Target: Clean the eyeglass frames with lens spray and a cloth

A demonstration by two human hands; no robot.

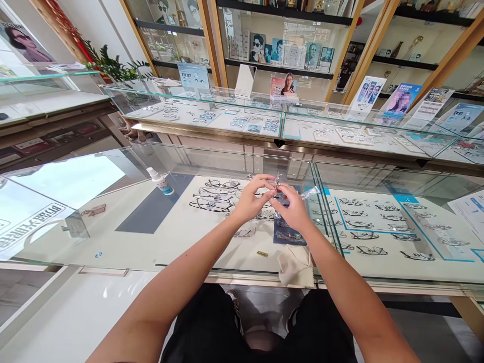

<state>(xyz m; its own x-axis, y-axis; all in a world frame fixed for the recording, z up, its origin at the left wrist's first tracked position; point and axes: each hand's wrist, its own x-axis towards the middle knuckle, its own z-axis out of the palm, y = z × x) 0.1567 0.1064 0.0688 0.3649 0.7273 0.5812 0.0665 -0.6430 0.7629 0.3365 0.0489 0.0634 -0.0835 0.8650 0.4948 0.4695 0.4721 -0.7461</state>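
Observation:
My left hand [252, 198] and my right hand [293, 205] meet above the glass counter, fingertips closed together. Between them is a small, shiny piece [278, 180] that looks like part of a pair of glasses; my fingers hide most of it. Clear plastic [310, 192] sticks out to the right of my right hand. Several dark-rimmed glasses [212, 203] lie to the left of my left hand. Under my right hand, more glasses [289, 236] rest on a dark blue panel [279, 238].
A beige cloth [297, 264] hangs over the counter's near edge, beside a small gold-coloured bar [262, 253]. A white spray bottle [161, 181] stands on the left. Rows of glasses [372, 250] fill the case to the right. Another glass display case [227, 113] stands behind.

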